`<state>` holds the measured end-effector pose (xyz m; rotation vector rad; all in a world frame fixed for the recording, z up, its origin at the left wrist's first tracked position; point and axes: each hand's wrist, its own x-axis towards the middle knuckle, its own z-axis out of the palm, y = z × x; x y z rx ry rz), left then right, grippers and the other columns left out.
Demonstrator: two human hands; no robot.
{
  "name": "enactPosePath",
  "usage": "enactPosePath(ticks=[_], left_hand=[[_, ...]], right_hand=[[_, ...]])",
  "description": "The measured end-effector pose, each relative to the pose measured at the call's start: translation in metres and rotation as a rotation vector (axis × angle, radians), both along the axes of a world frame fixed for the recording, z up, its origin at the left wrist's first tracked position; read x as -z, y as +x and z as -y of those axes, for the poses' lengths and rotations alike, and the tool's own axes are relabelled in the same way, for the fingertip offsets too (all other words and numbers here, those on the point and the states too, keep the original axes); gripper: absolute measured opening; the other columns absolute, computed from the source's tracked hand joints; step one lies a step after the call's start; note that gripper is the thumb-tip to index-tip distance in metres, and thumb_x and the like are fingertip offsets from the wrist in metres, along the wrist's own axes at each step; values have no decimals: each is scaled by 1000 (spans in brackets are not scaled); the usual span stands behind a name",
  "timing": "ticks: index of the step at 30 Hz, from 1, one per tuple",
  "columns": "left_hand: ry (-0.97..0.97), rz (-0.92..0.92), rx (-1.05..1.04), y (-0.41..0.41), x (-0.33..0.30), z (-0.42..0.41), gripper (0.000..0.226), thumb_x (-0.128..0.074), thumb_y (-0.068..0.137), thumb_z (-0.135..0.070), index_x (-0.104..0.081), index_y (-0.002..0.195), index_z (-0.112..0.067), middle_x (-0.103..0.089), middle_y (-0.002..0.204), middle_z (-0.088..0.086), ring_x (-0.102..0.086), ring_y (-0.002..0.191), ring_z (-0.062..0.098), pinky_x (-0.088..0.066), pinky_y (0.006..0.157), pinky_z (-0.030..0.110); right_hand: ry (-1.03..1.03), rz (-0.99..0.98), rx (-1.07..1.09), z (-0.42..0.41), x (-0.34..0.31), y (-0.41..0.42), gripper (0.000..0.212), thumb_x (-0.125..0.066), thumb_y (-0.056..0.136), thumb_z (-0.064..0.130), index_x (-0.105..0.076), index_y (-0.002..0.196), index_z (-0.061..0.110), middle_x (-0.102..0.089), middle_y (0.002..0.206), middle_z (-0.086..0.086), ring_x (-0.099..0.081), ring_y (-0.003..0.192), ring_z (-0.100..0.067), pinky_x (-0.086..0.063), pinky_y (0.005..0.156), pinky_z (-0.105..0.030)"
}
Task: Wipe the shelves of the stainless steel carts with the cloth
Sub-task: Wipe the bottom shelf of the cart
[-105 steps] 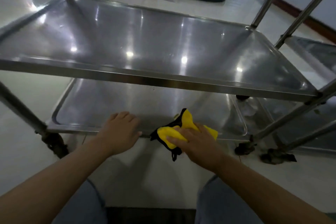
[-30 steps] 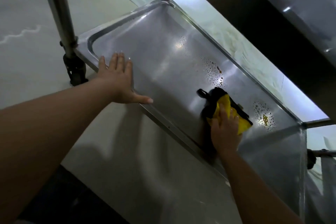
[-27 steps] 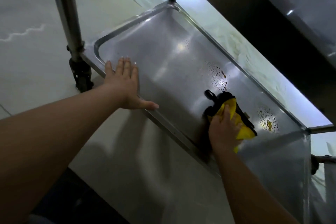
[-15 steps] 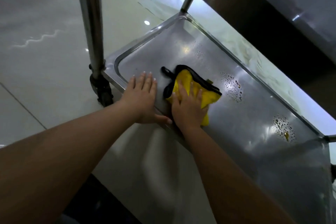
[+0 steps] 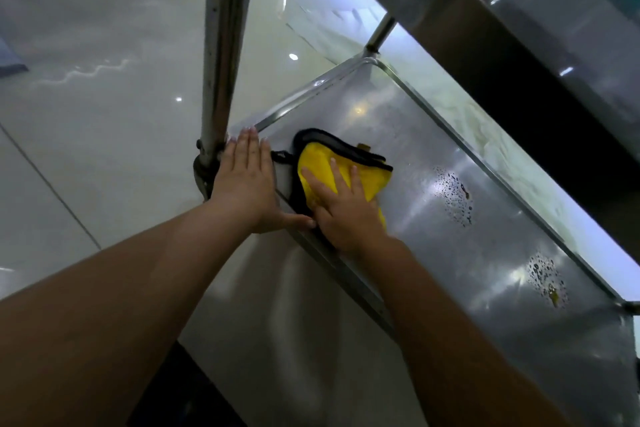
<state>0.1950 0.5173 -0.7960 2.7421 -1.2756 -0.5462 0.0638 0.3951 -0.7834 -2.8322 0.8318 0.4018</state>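
Observation:
The yellow cloth (image 5: pixel 341 166) with a black edge lies on the stainless steel cart's bottom shelf (image 5: pixel 485 253), near its left end. My right hand (image 5: pixel 344 210) presses flat on the cloth, fingers spread over it. My left hand (image 5: pixel 247 184) rests flat and open on the shelf's near-left corner rim, just beside the cloth and against the cart's upright post (image 5: pixel 221 55). Two patches of droplets (image 5: pixel 453 196) with small yellowish spots sit on the shelf to the right of the cloth.
The upper shelf's underside (image 5: pixel 519 45) hangs dark across the top right, close above the hands. A caster (image 5: pixel 202 177) sits below the post. Glossy tiled floor (image 5: pixel 86 114) lies to the left and behind the cart.
My right hand has slid the cloth leftward along the bottom shelf, from mid-shelf to the left end. My left hand has shifted left along the rim to the corner by the post.

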Motion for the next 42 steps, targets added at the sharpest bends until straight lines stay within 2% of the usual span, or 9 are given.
enactPosePath(ticks=[4,7,13,18,25,29,35,39,42], left_hand=[[-80,12,-104,-10,1,-7,152,-27,46,-101,21,145,4,24,155,24,22,145,33,9,119,44],[-96,8,-128,-13,-3,-11,152,-34,48,-100,19,146,3,22,155,24,21,145,33,7,120,44],[-34,14,-97,-14,-10,-13,153,-34,47,-101,15,147,4,18,156,25,15,146,35,3,121,44],[-29,110,131,-13,-11,-1,139,-27,60,-97,11,149,2,13,158,22,16,146,33,5,120,44],[-144,3,249,-47,-6,30,122,-20,69,-91,10,152,-6,13,160,16,14,147,28,6,120,45],[-120,85,251,-64,11,35,112,-13,76,-87,13,151,-9,17,158,17,19,146,29,4,118,51],[-94,82,260,-62,14,39,114,-13,73,-88,14,151,-10,20,158,15,23,145,27,8,118,51],[-102,81,245,-60,18,38,118,-15,70,-91,16,150,-11,20,158,12,24,145,23,11,118,49],[-92,72,249,-55,18,41,118,-12,67,-93,16,150,-14,20,159,11,23,145,23,12,118,48]], right_hand=[[44,-8,-9,-9,4,80,52,-28,100,44,-6,145,57,9,162,4,14,147,-35,-4,105,-75],[34,10,-29,-5,3,81,50,-27,101,44,-8,145,58,6,163,5,11,148,-33,-8,107,-73],[-60,105,47,16,1,-28,49,-33,102,41,-19,148,47,-4,163,5,-3,149,-25,-27,109,-59],[-82,88,294,29,-5,-127,53,-41,102,29,-23,151,29,-6,163,-3,-3,149,-27,-26,112,-57],[-157,36,483,7,-6,-168,55,-44,100,31,-23,151,34,-7,163,-2,-6,149,-28,-31,108,-58],[-83,57,563,16,-5,-156,71,-48,94,36,-7,151,43,2,163,2,-2,148,-30,-25,108,-65],[16,73,373,38,-2,-57,56,-28,96,52,-5,148,51,3,163,6,7,148,-29,-2,113,-63],[69,60,368,46,3,9,53,-24,94,62,1,142,62,9,161,13,13,147,-33,-1,108,-72],[74,86,315,63,4,-3,55,-26,94,64,0,143,61,9,162,13,14,147,-29,-4,110,-69]])
